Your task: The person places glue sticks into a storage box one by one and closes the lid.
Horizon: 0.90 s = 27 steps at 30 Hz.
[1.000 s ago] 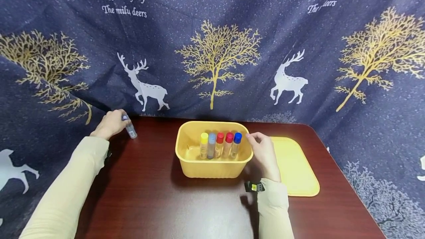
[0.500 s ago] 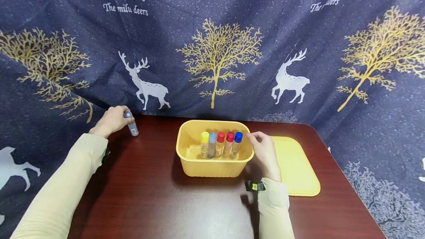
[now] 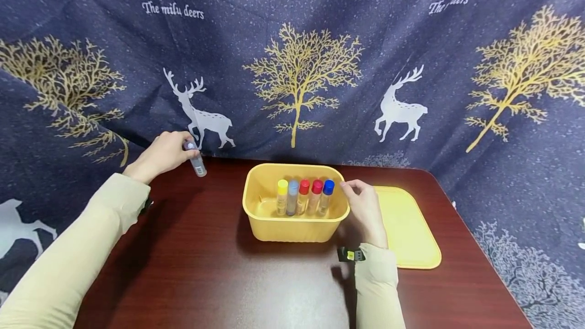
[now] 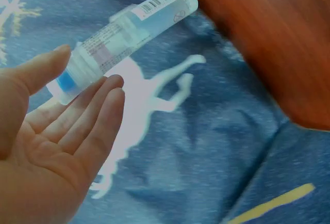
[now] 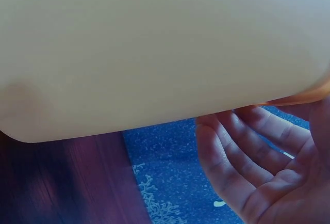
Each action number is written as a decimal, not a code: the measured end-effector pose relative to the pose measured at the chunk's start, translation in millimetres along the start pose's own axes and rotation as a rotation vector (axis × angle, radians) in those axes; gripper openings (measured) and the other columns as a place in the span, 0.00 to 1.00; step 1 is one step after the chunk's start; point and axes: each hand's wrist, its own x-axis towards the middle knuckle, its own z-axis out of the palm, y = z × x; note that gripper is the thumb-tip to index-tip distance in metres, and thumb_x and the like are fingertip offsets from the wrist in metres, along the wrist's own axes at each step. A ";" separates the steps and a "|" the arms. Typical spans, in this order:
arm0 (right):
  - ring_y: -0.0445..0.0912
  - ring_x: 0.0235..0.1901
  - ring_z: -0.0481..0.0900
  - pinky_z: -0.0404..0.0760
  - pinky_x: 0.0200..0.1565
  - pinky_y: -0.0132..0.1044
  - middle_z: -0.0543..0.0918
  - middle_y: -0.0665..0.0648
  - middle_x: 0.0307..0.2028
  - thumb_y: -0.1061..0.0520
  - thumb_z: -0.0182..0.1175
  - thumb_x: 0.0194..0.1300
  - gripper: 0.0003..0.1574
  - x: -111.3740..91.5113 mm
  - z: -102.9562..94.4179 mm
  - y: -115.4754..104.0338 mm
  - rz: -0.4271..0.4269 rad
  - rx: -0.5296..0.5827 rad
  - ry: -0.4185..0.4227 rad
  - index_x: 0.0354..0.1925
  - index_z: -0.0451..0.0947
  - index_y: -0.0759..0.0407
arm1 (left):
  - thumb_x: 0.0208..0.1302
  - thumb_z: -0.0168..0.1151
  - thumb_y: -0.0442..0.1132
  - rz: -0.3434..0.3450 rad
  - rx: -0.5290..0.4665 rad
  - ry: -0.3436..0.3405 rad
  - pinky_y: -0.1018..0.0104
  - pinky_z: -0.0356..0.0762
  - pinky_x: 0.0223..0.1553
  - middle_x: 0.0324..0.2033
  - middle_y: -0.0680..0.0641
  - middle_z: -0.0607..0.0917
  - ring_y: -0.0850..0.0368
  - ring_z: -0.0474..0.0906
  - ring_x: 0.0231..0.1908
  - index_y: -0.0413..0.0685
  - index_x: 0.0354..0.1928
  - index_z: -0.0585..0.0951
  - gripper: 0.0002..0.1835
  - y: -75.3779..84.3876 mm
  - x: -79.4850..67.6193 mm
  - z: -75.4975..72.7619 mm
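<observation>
My left hand [image 3: 165, 153] pinches a slim, clear labelled tube [image 4: 129, 41] near its cap end, thumb on one side and fingertips on the other. In the head view the tube tilts, its lower end hanging over the table's back left. A blue part shows inside near the gripped end, and a barcode sits near the other end. My right hand [image 3: 367, 212] grips the right rim of a yellow plastic box [image 3: 292, 231] at mid-table. Inside the box, several similar tubes stand upright in a row: a yellow-capped tube [image 3: 282, 198], a greyish-blue one, two red-capped ones and a blue-capped tube [image 3: 326, 199].
A flat yellow lid [image 3: 411, 232] lies on the dark red table [image 3: 205, 268] right of the box, partly behind my right hand. A blue cloth [image 3: 338, 116] printed with deer and trees hangs along the table's back edge.
My left hand has lifted the tube up and to the right from the table's back left. The right hand keeps its place at the box's rim.
</observation>
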 end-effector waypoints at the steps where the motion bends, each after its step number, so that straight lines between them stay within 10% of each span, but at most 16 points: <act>1: 0.53 0.37 0.81 0.77 0.41 0.42 0.85 0.60 0.36 0.46 0.59 0.70 0.20 0.4 0.1 0.1 0.000 0.000 0.003 0.41 0.84 0.62 | 0.60 0.67 0.39 0.012 0.005 -0.002 0.44 0.73 0.37 0.30 0.41 0.84 0.42 0.79 0.32 0.36 0.41 0.80 0.13 4.9 0.4 -2.7; 27: 0.51 0.37 0.80 0.77 0.42 0.43 0.85 0.64 0.39 0.44 0.58 0.70 0.23 2.4 -0.2 3.1 -0.011 -0.023 0.000 0.42 0.84 0.64 | 0.58 0.70 0.43 0.218 -0.009 0.051 0.59 0.68 0.26 0.21 0.52 0.79 0.55 0.71 0.22 0.46 0.29 0.80 0.10 100.1 9.9 -43.2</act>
